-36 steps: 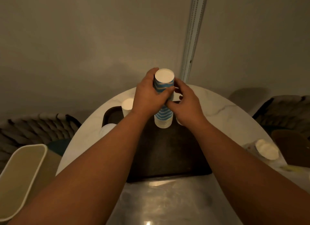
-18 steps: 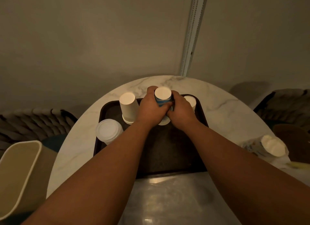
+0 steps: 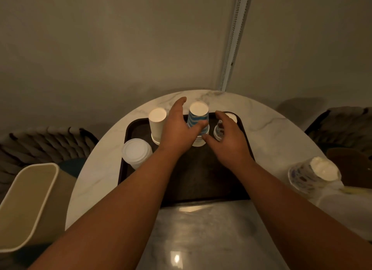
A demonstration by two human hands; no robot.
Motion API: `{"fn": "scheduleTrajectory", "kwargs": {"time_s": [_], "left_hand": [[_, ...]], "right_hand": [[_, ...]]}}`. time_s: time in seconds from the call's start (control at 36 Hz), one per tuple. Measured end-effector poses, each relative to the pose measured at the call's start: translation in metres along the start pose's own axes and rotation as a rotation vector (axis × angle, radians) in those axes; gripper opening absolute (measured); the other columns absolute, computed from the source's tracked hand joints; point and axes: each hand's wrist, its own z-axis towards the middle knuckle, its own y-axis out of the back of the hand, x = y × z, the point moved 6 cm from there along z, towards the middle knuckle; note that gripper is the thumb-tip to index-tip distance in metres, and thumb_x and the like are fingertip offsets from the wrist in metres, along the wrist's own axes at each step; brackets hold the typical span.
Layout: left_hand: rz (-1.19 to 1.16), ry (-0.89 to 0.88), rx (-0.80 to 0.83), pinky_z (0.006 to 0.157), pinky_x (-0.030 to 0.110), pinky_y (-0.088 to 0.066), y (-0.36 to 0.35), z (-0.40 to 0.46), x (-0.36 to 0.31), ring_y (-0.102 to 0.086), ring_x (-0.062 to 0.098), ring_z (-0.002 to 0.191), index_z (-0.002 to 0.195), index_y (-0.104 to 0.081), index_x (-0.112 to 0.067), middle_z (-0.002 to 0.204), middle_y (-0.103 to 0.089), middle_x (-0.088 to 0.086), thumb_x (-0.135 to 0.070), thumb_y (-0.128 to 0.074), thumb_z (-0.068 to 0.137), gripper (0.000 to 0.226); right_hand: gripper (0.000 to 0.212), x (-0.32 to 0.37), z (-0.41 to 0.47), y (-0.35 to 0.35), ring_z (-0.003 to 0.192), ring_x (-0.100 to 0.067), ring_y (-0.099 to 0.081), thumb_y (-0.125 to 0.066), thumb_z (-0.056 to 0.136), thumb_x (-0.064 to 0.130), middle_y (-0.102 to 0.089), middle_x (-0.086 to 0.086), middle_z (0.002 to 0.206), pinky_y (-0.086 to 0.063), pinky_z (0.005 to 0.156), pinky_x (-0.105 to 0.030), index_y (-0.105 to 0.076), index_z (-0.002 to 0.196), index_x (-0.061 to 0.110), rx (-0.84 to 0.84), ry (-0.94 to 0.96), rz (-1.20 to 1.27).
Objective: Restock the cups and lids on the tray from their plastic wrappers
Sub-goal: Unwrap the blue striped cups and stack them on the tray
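Observation:
A dark tray (image 3: 201,179) lies on the round marble table (image 3: 271,132). An upside-down stack of blue-striped cups (image 3: 198,118) stands at the tray's far middle. My left hand (image 3: 178,128) is just left of it with fingers straightened and spread, and the thumb lies across the stack's front. My right hand (image 3: 227,138) hovers spread just right of the stack, not touching it. A white cup stack (image 3: 157,122) stands far left on the tray, a stack of white lids (image 3: 136,153) at its left edge. A patterned cup stack (image 3: 218,130) shows partly behind my right hand.
A plastic-wrapped sleeve of patterned cups (image 3: 310,173) lies on the table at the right, with a loose clear wrapper (image 3: 342,205) beside it. A beige bin (image 3: 26,199) stands left of the table. Dark chairs (image 3: 46,142) flank it. The wall is close behind.
The blue-striped stack came down from the air onto the tray. Both hands, which gripped it, have opened and drawn slightly apart from it.

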Motion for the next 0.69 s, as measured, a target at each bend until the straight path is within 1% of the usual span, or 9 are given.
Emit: {"fn": "scheduleTrajectory", "kwargs": {"time_s": [0.11, 0.19, 0.31, 0.36, 0.42, 0.5, 0.58, 0.64, 0.69], "left_hand": [[0.057, -0.169, -0.09, 0.108, 0.007, -0.022, 0.017, -0.047, -0.013, -0.035, 0.011, 0.139, 0.143, -0.044, -0.016, 0.149, -0.045, 0.002, -0.032, -0.074, 0.086, 0.066], [0.138, -0.199, -0.043, 0.111, 0.021, -0.029, 0.017, -0.088, -0.005, -0.037, 0.013, 0.14, 0.138, -0.051, -0.017, 0.148, -0.047, 0.003, -0.03, -0.071, 0.089, 0.054], [0.313, -0.208, 0.059, 0.111, 0.016, -0.021, 0.011, -0.138, 0.027, -0.03, 0.005, 0.14, 0.127, -0.062, -0.012, 0.144, -0.052, 0.002, -0.031, -0.069, 0.09, 0.042], [0.415, -0.207, 0.141, 0.109, 0.022, -0.03, 0.005, -0.166, 0.042, -0.042, 0.013, 0.137, 0.116, -0.068, -0.01, 0.135, -0.059, 0.004, -0.036, -0.064, 0.09, 0.037], [0.475, -0.207, 0.189, 0.099, 0.025, -0.045, 0.002, -0.191, 0.053, -0.06, 0.021, 0.116, 0.102, -0.072, -0.011, 0.118, -0.068, 0.006, -0.04, -0.057, 0.087, 0.037], [0.569, -0.238, 0.207, 0.083, 0.024, -0.044, 0.001, -0.219, 0.064, -0.065, 0.022, 0.089, 0.09, -0.074, -0.013, 0.101, -0.07, 0.005, -0.038, -0.054, 0.084, 0.033], [0.711, -0.275, 0.294, 0.082, 0.032, -0.047, -0.002, -0.238, 0.079, -0.063, 0.026, 0.094, 0.096, -0.074, -0.016, 0.107, -0.07, 0.007, -0.038, -0.051, 0.083, 0.034], [0.806, -0.227, 0.358, 0.083, 0.038, -0.053, 0.0, -0.243, 0.091, -0.063, 0.032, 0.102, 0.104, -0.073, -0.02, 0.115, -0.068, 0.01, -0.041, -0.048, 0.081, 0.04], [0.858, -0.168, 0.417, 0.079, 0.042, -0.055, 0.003, -0.244, 0.104, -0.066, 0.034, 0.101, 0.108, -0.072, -0.023, 0.119, -0.068, 0.012, -0.044, -0.046, 0.08, 0.043]], "right_hand": [[0.059, 0.009, -0.043, 0.009, 0.121, -0.009, -0.05, -0.075, 0.084, 0.024, -0.055, 0.001, 0.134, -0.041, 0.102, -0.028, -0.05, 0.138, 0.018, -0.063, 0.115, 0.051], [0.054, -0.002, -0.076, 0.004, 0.121, -0.01, -0.049, -0.073, 0.085, 0.028, -0.056, -0.002, 0.131, -0.039, 0.104, -0.026, -0.055, 0.134, 0.016, -0.01, 0.138, 0.034], [0.053, -0.025, -0.118, -0.008, 0.12, -0.021, -0.052, -0.064, 0.082, 0.039, -0.059, -0.006, 0.128, -0.036, 0.104, -0.027, -0.06, 0.13, 0.017, 0.106, 0.138, -0.055], [0.055, -0.034, -0.14, -0.018, 0.123, -0.025, -0.05, -0.063, 0.084, 0.04, -0.057, -0.008, 0.133, -0.032, 0.104, -0.026, -0.058, 0.133, 0.017, 0.222, 0.141, -0.14], [0.057, -0.041, -0.158, -0.031, 0.13, -0.026, -0.044, -0.06, 0.089, 0.044, -0.049, -0.006, 0.143, -0.029, 0.108, -0.029, -0.052, 0.14, 0.02, 0.369, 0.151, -0.253], [0.061, -0.053, -0.182, -0.05, 0.143, -0.024, -0.026, -0.05, 0.094, 0.051, -0.029, -0.001, 0.158, -0.019, 0.117, -0.033, -0.034, 0.15, 0.032, 0.557, 0.184, -0.494], [0.062, -0.063, -0.2, -0.061, 0.15, -0.027, -0.01, -0.041, 0.098, 0.052, -0.013, 0.001, 0.164, -0.012, 0.121, -0.037, -0.02, 0.154, 0.037, 0.652, 0.171, -0.641], [0.061, -0.067, -0.208, -0.065, 0.151, -0.027, -0.006, -0.038, 0.1, 0.048, -0.007, 0.0, 0.165, -0.009, 0.122, -0.04, -0.015, 0.155, 0.037, 0.668, 0.158, -0.675], [0.058, -0.068, -0.212, -0.069, 0.151, -0.027, -0.004, -0.036, 0.102, 0.043, -0.004, 0.0, 0.165, -0.006, 0.122, -0.042, -0.014, 0.155, 0.037, 0.659, 0.155, -0.69]]}}
